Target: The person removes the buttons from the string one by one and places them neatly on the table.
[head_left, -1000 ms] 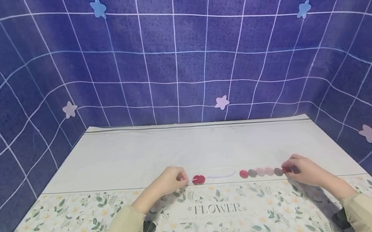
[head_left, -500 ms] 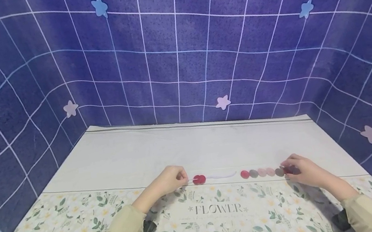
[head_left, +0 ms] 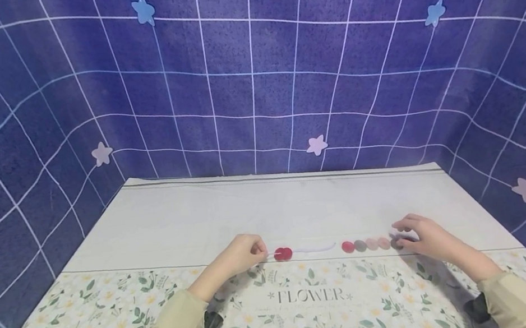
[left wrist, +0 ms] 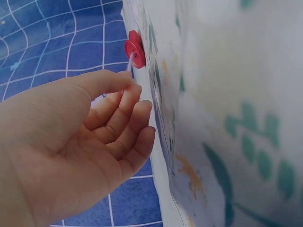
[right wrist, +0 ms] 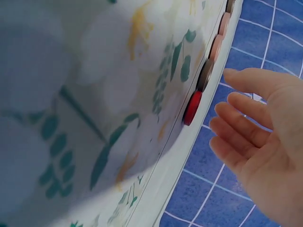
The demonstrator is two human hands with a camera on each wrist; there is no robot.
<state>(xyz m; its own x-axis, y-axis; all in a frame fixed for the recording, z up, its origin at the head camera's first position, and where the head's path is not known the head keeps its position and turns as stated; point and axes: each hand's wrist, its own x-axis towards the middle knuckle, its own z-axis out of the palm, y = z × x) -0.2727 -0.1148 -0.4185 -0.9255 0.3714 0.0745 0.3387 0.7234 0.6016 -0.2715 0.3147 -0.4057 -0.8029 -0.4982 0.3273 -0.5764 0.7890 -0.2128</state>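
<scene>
My left hand (head_left: 243, 253) pinches the end of a thin pale string (left wrist: 130, 62) between thumb and fingertips. Close to those fingertips, two overlapping red buttons (head_left: 283, 254) are on the string, whose loose length (head_left: 313, 248) trails right along the tabletop. At the right end of a button row, my right hand (head_left: 427, 237) hovers with fingers spread, holding nothing. That end button is red (right wrist: 192, 108), seen in the right wrist view but covered by fingers in the head view. Beside it lies a dark grey button (right wrist: 205, 74).
Leftward the row continues with two pink buttons (head_left: 377, 244), another grey button (head_left: 360, 246) and a red button (head_left: 348, 246). They lie on a white tablecloth (head_left: 269, 203) with a floral band. A blue gridded curtain (head_left: 250, 75) encloses the back and sides.
My right fingers have opened and come away from the red button at the row's right end, which they were holding earlier. The left hand keeps its pinch on the string.
</scene>
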